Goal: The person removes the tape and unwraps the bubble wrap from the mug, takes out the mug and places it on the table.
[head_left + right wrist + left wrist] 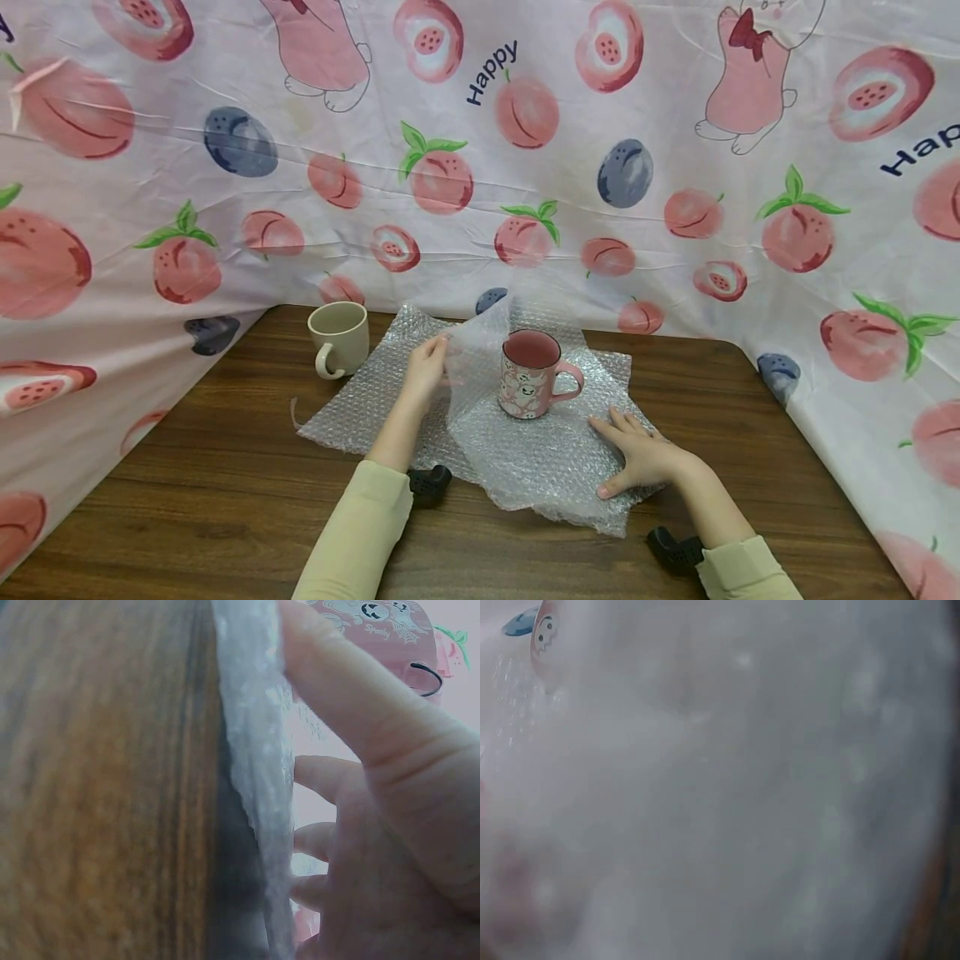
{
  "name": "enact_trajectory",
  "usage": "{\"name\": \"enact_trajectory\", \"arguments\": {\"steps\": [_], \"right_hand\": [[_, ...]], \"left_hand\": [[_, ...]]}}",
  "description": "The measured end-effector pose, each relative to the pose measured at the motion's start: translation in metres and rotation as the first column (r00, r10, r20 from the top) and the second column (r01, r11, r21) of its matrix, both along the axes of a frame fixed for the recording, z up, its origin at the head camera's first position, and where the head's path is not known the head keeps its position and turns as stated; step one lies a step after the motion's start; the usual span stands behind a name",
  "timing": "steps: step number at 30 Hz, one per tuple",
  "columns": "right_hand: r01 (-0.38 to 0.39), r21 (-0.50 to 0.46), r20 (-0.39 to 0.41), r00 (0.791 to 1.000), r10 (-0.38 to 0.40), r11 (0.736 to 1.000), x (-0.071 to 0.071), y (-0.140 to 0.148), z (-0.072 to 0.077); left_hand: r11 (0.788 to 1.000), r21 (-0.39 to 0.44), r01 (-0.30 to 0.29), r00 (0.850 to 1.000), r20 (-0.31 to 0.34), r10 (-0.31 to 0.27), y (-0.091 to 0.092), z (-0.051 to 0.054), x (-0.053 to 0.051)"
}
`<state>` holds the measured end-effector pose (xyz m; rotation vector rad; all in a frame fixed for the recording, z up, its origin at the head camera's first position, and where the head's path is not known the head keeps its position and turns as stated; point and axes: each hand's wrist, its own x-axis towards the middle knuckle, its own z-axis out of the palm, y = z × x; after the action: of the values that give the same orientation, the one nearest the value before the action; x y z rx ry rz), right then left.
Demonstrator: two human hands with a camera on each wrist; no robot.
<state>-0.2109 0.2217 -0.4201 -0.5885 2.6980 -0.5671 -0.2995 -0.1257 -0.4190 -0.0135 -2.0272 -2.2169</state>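
Observation:
A pink mug [522, 395] with pale ghost and face drawings stands upright on bubble wrap [536, 471], its handle pointing right. My left hand [425, 367] pinches a raised edge of the wrap to the left of the mug. That lifted wrap [727, 780] fills the left wrist view as a blur, with a bit of the mug [544, 634] at the top left. My right hand [643, 454] rests with fingers spread on the wrap's front right part. In the right wrist view its thumb [352, 682] lies by the wrap's edge [259, 735].
A cream mug [348, 337] stands at the back left of the brown wooden table [225, 492], beside the wrap. Behind the table hangs a cloth [555, 175] printed with peaches. Black wrist devices sit below both hands.

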Motion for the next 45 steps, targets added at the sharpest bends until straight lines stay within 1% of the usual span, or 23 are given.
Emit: {"name": "enact_trajectory", "arguments": {"steps": [1, 6, 10, 12, 15, 17, 18, 22, 24, 26, 28, 29, 31, 32, 33, 35, 36, 38, 39, 40, 42, 44, 45], "right_hand": [[0.000, 0.001, 0.000, 1.000, 0.000, 1.000, 0.000, 0.000, 0.000], [0.004, -0.001, 0.003, 1.000, -0.004, 1.000, 0.000, 0.001, 0.000], [0.007, -0.005, 0.006, 1.000, -0.007, 1.000, 0.000, 0.002, 0.001], [0.006, -0.004, 0.003, 1.000, -0.006, 1.000, 0.000, 0.002, 0.001], [0.005, -0.004, 0.002, 1.000, -0.005, 1.000, -0.001, 0.003, 0.002], [0.005, -0.002, -0.001, 1.000, -0.005, 1.000, -0.001, 0.003, 0.003], [0.005, -0.001, -0.001, 1.000, -0.005, 1.000, -0.001, 0.003, 0.003], [0.004, 0.002, -0.004, 1.000, -0.004, 1.000, -0.001, 0.004, 0.003], [0.001, 0.004, -0.006, 1.000, -0.001, 1.000, -0.002, 0.004, 0.003], [-0.002, 0.006, -0.007, 1.000, 0.002, 1.000, -0.003, 0.004, 0.002], [-0.006, 0.005, -0.007, 1.000, 0.006, 1.000, -0.003, 0.003, 0.001], [-0.007, 0.008, -0.007, 1.000, 0.007, 1.000, -0.004, 0.003, 0.000], [-0.012, 0.006, -0.005, 1.000, 0.012, 1.000, -0.004, 0.002, -0.002], [-0.011, 0.006, -0.005, 1.000, 0.011, 1.000, -0.004, 0.001, -0.002], [-0.012, 0.006, -0.006, 1.000, 0.012, 1.000, -0.004, 0.001, -0.003], [-0.012, 0.008, -0.006, 1.000, 0.012, 1.000, -0.004, 0.000, -0.004], [-0.012, 0.005, -0.005, 1.000, 0.012, 1.000, -0.004, 0.000, -0.003], [-0.009, 0.006, -0.004, 1.000, 0.009, 1.000, -0.003, 0.000, -0.003], [-0.009, 0.007, -0.004, 1.000, 0.009, 1.000, -0.003, 0.000, -0.002], [-0.009, 0.008, -0.005, 1.000, 0.009, 1.000, -0.003, 0.001, -0.002], [-0.009, 0.009, -0.005, 1.000, 0.009, 1.000, -0.002, 0.001, -0.002], [-0.009, 0.013, -0.007, 1.000, 0.009, 1.000, -0.003, 0.001, -0.002], [-0.009, 0.011, -0.006, 1.000, 0.009, 1.000, -0.003, 0.001, -0.002]], "left_hand": [[1.000, -0.009, -0.003, 1.000, 0.008, 0.004, -0.001, -0.001, 0.000], [0.990, -0.137, -0.042, 0.999, 0.018, 0.045, -0.003, -0.003, -0.002], [0.964, -0.254, -0.079, 0.997, -0.019, 0.077, -0.006, -0.005, -0.005], [0.939, -0.326, -0.108, 0.994, -0.048, 0.098, -0.007, -0.006, -0.006], [0.888, -0.428, -0.169, 0.985, -0.094, 0.142, -0.008, -0.006, -0.008], [0.863, -0.459, -0.211, 0.977, -0.122, 0.174, -0.008, -0.006, -0.008], [0.856, -0.461, -0.233, 0.972, -0.136, 0.191, -0.008, -0.005, -0.007], [0.806, -0.480, -0.345, 0.937, -0.223, 0.268, -0.007, -0.004, -0.006], [0.768, -0.508, -0.390, 0.918, -0.281, 0.281, -0.008, -0.004, -0.006], [0.720, -0.552, -0.421, 0.903, -0.332, 0.274, -0.010, -0.005, -0.005], [0.662, -0.605, -0.442, 0.891, -0.382, 0.246, -0.012, -0.005, -0.003], [0.635, -0.632, -0.445, 0.889, -0.398, 0.227, -0.013, -0.005, -0.002], [0.581, -0.686, -0.438, 0.892, -0.415, 0.182, -0.015, -0.003, 0.001], [0.553, -0.715, -0.428, 0.895, -0.420, 0.150, -0.016, -0.003, 0.001], [0.525, -0.746, -0.410, 0.903, -0.413, 0.119, -0.017, -0.002, 0.002], [0.481, -0.802, -0.354, 0.922, -0.385, 0.038, -0.017, 0.001, 0.003], [0.458, -0.826, -0.327, 0.928, -0.371, -0.007, -0.017, 0.003, 0.003], [0.421, -0.865, -0.273, 0.934, -0.344, -0.099, -0.016, 0.008, 0.003], [0.408, -0.879, -0.247, 0.933, -0.329, -0.144, -0.015, 0.010, 0.003], [0.396, -0.890, -0.227, 0.928, -0.321, -0.189, -0.015, 0.012, 0.003], [0.371, -0.907, -0.201, 0.911, -0.312, -0.268, -0.015, 0.015, 0.001], [0.336, -0.925, -0.177, 0.893, -0.295, -0.341, -0.014, 0.018, -0.002], [0.312, -0.935, -0.169, 0.881, -0.286, -0.378, -0.014, 0.020, -0.003]]}}
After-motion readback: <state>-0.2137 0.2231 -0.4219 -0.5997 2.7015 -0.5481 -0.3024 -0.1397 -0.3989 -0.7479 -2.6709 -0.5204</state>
